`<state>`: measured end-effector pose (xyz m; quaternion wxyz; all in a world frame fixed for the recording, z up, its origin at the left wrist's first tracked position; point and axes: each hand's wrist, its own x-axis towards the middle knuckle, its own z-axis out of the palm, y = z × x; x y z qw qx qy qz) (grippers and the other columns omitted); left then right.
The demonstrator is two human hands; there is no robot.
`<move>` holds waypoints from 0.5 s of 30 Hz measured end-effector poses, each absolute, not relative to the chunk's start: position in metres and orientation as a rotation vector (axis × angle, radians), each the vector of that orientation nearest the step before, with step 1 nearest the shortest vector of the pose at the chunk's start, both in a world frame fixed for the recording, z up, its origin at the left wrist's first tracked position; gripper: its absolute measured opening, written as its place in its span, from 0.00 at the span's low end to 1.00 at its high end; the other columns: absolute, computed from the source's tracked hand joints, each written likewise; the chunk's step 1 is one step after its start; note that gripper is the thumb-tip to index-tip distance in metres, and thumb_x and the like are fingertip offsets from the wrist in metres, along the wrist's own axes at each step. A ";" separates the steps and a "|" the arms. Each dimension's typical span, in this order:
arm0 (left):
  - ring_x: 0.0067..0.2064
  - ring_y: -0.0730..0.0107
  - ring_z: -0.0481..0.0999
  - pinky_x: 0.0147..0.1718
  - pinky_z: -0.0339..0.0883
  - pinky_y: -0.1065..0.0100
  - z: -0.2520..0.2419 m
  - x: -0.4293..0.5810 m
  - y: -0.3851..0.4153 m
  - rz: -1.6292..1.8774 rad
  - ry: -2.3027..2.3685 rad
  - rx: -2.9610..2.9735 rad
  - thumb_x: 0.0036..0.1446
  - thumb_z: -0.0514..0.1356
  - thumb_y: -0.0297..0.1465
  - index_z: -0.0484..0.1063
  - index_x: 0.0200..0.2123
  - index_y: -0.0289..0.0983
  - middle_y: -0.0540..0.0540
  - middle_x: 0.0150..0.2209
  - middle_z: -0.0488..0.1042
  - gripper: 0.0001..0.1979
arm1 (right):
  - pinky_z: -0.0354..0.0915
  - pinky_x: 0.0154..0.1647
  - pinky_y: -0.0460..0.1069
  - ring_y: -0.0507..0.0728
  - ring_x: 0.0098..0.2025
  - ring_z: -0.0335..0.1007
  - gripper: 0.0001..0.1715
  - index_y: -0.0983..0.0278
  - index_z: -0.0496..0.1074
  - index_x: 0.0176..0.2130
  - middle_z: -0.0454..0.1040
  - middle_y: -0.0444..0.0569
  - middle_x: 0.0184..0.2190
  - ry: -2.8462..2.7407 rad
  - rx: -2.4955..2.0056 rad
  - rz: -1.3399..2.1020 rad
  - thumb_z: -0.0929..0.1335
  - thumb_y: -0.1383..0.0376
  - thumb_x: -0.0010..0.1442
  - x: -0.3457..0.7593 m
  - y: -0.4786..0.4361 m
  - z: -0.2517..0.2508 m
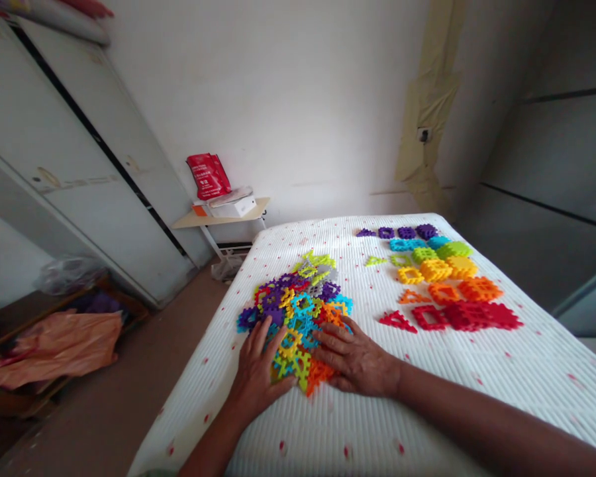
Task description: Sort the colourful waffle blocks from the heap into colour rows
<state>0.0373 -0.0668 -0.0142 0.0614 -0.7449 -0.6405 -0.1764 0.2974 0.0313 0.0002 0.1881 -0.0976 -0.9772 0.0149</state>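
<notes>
The person's left hand point(258, 374) lies flat, fingers spread, on the near left edge of a mixed pile of plastic interlocking pieces point(298, 308) that sits on the white quilted mattress point(477, 391). The right hand point(355, 361) rests palm down on the pile's near right edge, fingers stretched out across orange and yellow pieces. Neither hand closes around anything; both are open and pressing on the heap.

The pile holds purple, blue, yellow, green, orange and grey pieces in square and triangular frames, all jumbled together.

Well apart from it, toward the far right of the mattress, sorted pieces lie in rows by colour: a purple row point(402, 232) farthest away, then blue point(412, 244), green point(427, 255), yellow point(434, 270), orange point(451, 291) and the red row point(457, 317) nearest.

Past the mattress a small side table point(218, 215) against the wall carries a red bag point(208, 175) and a white box point(233, 207). A grey wardrobe point(79, 152) stands at the left. Below it a low wooden rack point(54, 344) holds an orange-pink plastic bag; what is inside the bag cannot be told.
</notes>
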 end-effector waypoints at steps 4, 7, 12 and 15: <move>0.63 0.46 0.48 0.55 0.50 0.46 -0.013 0.036 -0.058 -0.629 -1.947 -2.269 0.51 0.57 0.43 0.47 0.62 0.45 0.39 0.65 0.44 0.37 | 0.42 0.57 0.65 0.62 0.61 0.48 0.30 0.58 0.51 0.61 0.58 0.53 0.59 -2.722 -0.308 0.003 0.58 0.55 0.62 0.292 0.043 0.002; 0.63 0.48 0.49 0.55 0.51 0.47 -0.013 0.036 -0.054 -0.674 -1.948 -2.276 0.52 0.56 0.41 0.49 0.61 0.44 0.39 0.64 0.46 0.34 | 0.46 0.56 0.63 0.61 0.59 0.52 0.27 0.59 0.56 0.59 0.62 0.54 0.57 -2.693 -0.324 -0.017 0.59 0.58 0.63 0.288 0.049 0.002; 0.63 0.51 0.50 0.57 0.51 0.50 -0.018 0.033 -0.052 -0.799 -1.933 -2.248 0.55 0.54 0.40 0.54 0.60 0.42 0.40 0.63 0.49 0.30 | 0.54 0.53 0.58 0.58 0.54 0.58 0.20 0.62 0.62 0.55 0.67 0.54 0.53 -2.594 -0.413 -0.011 0.59 0.62 0.63 0.286 0.052 0.000; 0.61 0.56 0.54 0.57 0.53 0.52 -0.020 0.031 -0.055 -0.911 -1.963 -2.218 0.57 0.51 0.37 0.55 0.59 0.42 0.41 0.62 0.53 0.26 | 0.57 0.51 0.56 0.57 0.53 0.60 0.18 0.63 0.64 0.53 0.69 0.53 0.51 -2.545 -0.405 0.004 0.60 0.63 0.63 0.287 0.052 -0.001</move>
